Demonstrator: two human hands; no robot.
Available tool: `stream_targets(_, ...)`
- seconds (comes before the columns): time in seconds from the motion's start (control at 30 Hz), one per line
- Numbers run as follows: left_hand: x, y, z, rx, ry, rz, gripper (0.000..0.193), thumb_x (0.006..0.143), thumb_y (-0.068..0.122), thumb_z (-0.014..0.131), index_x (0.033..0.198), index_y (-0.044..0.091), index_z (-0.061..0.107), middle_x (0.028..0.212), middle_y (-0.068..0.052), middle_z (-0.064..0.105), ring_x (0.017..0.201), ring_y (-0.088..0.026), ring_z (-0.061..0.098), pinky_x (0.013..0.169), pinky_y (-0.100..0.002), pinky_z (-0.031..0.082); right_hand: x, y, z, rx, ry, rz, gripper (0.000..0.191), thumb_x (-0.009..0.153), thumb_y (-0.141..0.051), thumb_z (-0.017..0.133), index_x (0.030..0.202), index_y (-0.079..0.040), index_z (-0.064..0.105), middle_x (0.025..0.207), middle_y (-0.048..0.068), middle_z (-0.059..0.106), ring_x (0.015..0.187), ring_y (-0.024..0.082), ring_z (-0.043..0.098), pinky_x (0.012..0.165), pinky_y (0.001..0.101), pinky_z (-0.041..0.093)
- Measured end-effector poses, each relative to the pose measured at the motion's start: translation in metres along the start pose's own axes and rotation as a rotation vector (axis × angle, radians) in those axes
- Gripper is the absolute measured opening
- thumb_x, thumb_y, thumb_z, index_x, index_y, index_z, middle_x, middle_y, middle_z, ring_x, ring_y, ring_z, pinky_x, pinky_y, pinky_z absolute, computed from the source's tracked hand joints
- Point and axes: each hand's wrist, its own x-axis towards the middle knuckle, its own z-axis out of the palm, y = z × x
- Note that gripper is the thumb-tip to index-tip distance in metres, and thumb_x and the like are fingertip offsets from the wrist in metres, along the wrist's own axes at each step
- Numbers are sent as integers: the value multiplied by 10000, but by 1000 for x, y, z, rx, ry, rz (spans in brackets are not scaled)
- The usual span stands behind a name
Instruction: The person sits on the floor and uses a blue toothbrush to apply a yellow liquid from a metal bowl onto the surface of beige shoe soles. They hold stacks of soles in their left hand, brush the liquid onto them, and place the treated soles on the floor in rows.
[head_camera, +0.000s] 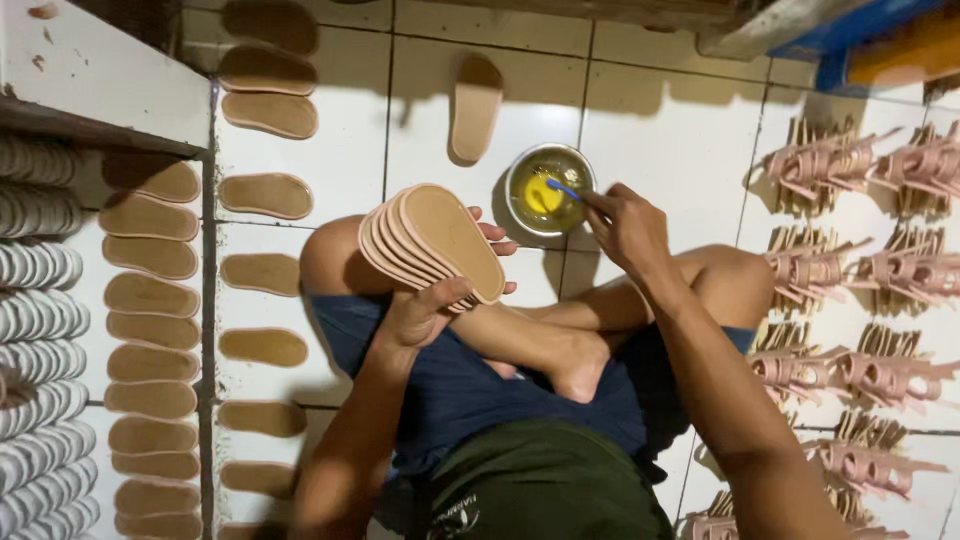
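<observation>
The person sat cross-legged on the white tiled floor (660, 120). The left hand (425, 310) gripped a fanned stack of tan insoles (430, 245) above the knee. Farther out, the right hand (625, 225) pinched a blue brush (563, 187), its tip dipped in the metal bowl of yellow glue (548, 190). Beyond it lay a single sole (475, 108); pink straps (860, 270) were piled at right.

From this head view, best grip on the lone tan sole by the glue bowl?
Pinch the lone sole across its narrow middle, coming straight down from above. It lies flat on the tile, long axis running away from the person, clear on both long edges. The metal bowl, with the right hand at it, sits close to the near end.
</observation>
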Motion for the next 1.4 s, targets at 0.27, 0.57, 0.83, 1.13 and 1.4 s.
stream_targets(0.27, -21, -14, 48, 39, 41, 64, 863, 874, 51, 781, 1574, 40, 276, 1450, -213, 503, 1433, -410, 481, 1101, -616, 525, -1, 21, -11, -157, 49, -217, 169, 930, -230, 740, 1071, -161, 802, 876, 80, 688, 687, 313, 668, 602, 441, 528)
stream_targets(0.57, -29, -5, 53, -110, -23, 20, 877, 902, 169, 799, 1584, 27, 267, 1405, -213, 496, 1467, -466, 461, 1169, -630, 501, -83, 73, -137, -71, 293, -62, 228, 967, -110, 757, 1193, -94, 789, 1037, 112, 700, 786, 251, 678, 689, 374, 543)
stream_targets(0.83, -20, -37, 108, -79, -385, -239, 725, 991, 285, 773, 1541, -53, 445, 1298, -285, 636, 1196, -355, 671, 1029, -481, 578, -130, -16, -197, 603, 383, -442, 221, 847, 12, 711, 1062, 37, 757, 795, 157, 731, 649, 163, 620, 534, 246, 457)
stream_targets(1.13, -34, -33, 131, -30, -425, -262, 686, 1043, 336, 746, 1470, -110, 447, 1259, -262, 672, 1140, -338, 709, 1022, -476, 592, -123, -77, -191, 560, 276, -633, 244, 858, 72, 768, 1098, 48, 734, 889, 177, 711, 732, 214, 704, 571, 266, 521)
stream_targets(1.4, -34, -44, 113, -126, -364, -277, 652, 1056, 314, 726, 1497, -81, 451, 1282, -258, 661, 1163, -317, 687, 1048, -449, 579, -166, -69, -173, 471, 229, -692, 238, 811, 9, 752, 1045, 56, 738, 768, 150, 684, 576, 175, 613, 499, 319, 450)
